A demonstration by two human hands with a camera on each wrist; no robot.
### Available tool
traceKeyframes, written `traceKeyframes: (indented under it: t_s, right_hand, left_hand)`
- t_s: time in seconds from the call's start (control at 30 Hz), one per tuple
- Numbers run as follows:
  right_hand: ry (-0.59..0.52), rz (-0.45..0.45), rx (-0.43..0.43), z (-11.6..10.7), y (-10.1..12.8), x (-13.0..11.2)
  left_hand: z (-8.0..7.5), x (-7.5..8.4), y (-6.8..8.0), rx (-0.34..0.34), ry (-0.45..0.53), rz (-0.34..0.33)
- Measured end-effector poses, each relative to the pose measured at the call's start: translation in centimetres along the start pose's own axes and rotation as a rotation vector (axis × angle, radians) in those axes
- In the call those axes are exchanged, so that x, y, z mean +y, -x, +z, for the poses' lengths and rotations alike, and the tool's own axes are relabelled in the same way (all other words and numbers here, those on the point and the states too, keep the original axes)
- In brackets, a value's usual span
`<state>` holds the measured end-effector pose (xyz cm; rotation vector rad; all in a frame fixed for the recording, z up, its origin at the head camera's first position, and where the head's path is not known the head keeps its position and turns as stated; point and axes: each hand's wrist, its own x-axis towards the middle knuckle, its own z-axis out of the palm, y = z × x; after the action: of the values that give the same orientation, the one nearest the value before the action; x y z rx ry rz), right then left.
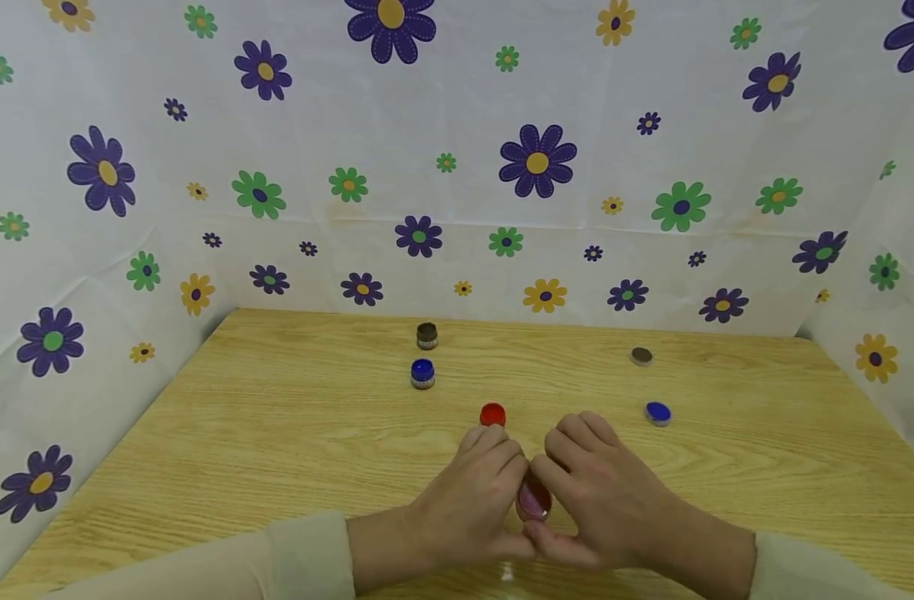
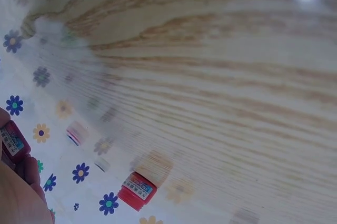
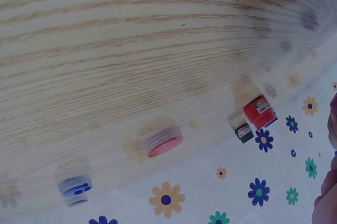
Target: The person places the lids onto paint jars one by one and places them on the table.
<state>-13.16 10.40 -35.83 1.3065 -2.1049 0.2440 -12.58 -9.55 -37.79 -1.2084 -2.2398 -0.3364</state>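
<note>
Close to the near side of the table, my left hand (image 1: 475, 492) and right hand (image 1: 602, 492) meet around a small crimson paint jar (image 1: 534, 498). Both hands have curled fingers on it, and the thumbs come together below. The left wrist view shows the labelled side of this paint jar (image 2: 16, 141) in the left fingers. Just beyond the left knuckles stands an uncapped red paint jar (image 1: 492, 414), partly covered by that hand. At the edge of the right wrist view only part of the right hand (image 3: 327, 197) shows.
Farther back stand an uncapped blue paint jar (image 1: 422, 373) and a dark brown paint jar (image 1: 427, 336). On the right lie a blue lid (image 1: 658, 413) and a brown lid (image 1: 641, 357). A red lid (image 3: 163, 141) rests on the table. Flowered cloth (image 1: 471, 200) encloses the table's back and sides.
</note>
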Motion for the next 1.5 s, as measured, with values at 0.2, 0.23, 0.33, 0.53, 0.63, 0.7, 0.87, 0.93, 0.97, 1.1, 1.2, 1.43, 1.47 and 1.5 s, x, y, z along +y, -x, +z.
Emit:
traceKeyframes:
  t_s: [0.2,0.23,0.33,0.53,0.63,0.7,0.87,0.93,0.97,1.1,1.2,1.43,1.47,1.5]
  right_hand:
    - [0.009,-0.038,0.065,0.43,-0.15,-0.11]
    - [0.014,-0.041,0.069,0.47,-0.18,-0.11]
    - [0.025,-0.047,0.078,0.53,-0.24,-0.09]
    - [0.019,-0.028,0.089,0.57,-0.29,-0.22]
    - [0.01,-0.013,0.083,0.6,-0.29,-0.27]
    - [0.006,-0.003,0.077,0.61,-0.28,-0.29]
    - [-0.002,0.02,0.063,0.64,-0.24,-0.35]
    - [-0.001,0.031,0.045,0.6,-0.19,-0.35]
    - [0.003,0.037,0.037,0.6,-0.19,-0.36]
    - [0.035,0.04,0.009,0.5,-0.22,-0.33]
    - [0.064,0.023,-0.007,0.26,-0.22,-0.21]
    - [0.062,-0.016,-0.042,-0.24,0.02,0.04]
    - [0.061,-0.023,-0.04,-0.22,0.02,0.03]
    - [0.061,-0.029,-0.035,-0.19,0.0,0.0]
  left_hand:
    - [0.15,0.02,0.06,0.023,0.008,0.004]
    - [0.15,0.02,0.09,0.021,0.002,0.006]
    - [0.12,0.01,0.1,0.009,-0.01,0.007]
    - [0.1,0.04,0.02,0.008,-0.026,0.005]
    - [0.07,0.07,0.0,0.009,-0.039,0.004]
    - [0.06,0.09,0.02,0.007,-0.05,0.003]
    - [0.01,0.19,0.05,0.003,-0.069,-0.004]
    - [0.02,0.21,0.04,0.006,-0.07,-0.005]
    - [0.03,0.23,0.03,0.008,-0.073,-0.005]
    - [0.06,0.28,-0.03,0.021,-0.061,-0.004]
    - [0.05,0.31,0.04,0.022,-0.038,-0.014]
    - [-0.1,0.33,0.11,-0.001,0.068,-0.067]
    - [-0.09,0.34,0.08,-0.002,0.073,-0.067]
    - [-0.08,0.35,0.05,-0.003,0.072,-0.066]
